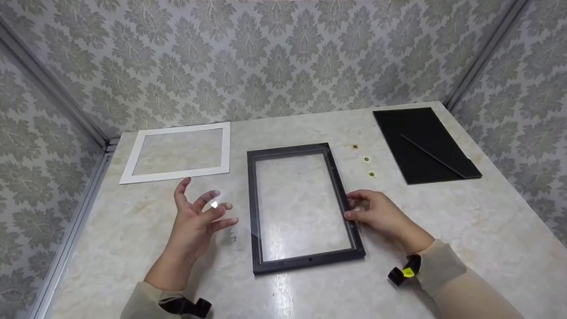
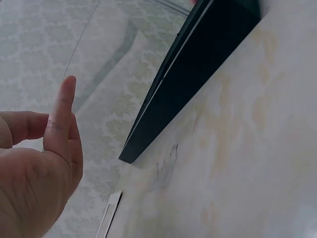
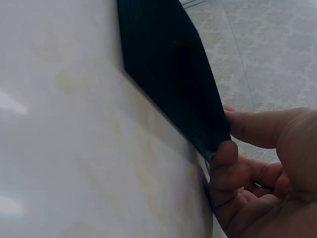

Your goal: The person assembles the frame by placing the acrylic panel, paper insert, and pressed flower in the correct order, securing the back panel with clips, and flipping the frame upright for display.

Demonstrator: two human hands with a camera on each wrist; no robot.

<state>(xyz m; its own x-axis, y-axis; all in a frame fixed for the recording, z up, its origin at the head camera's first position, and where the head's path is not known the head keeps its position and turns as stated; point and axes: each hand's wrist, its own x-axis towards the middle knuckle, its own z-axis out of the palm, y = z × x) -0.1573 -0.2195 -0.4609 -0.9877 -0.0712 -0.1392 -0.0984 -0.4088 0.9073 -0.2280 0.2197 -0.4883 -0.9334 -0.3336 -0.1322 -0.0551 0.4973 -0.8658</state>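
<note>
Frame (image 1: 310,261) in black is at the middle of the table (image 1: 336,292), its right side gripped by the right hand (image 1: 383,215), partly hidden behind it, while a pale glint (image 1: 214,204) leaves unclear whether the left hand (image 1: 195,221) holds anything.

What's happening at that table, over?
Right hand grips one long side of black picture frame. Left hand beside it, grip unclear. White mat, black backing board lie apart, not blocking.

found black rectangular frame (image 1: 292,263) at mid-desk (image 1: 310,294), gripped at right side by right hand (image 1: 378,215); noted clear sheet (image 1: 215,204), glinting, held by left hand (image 1: 195,221).
</note>
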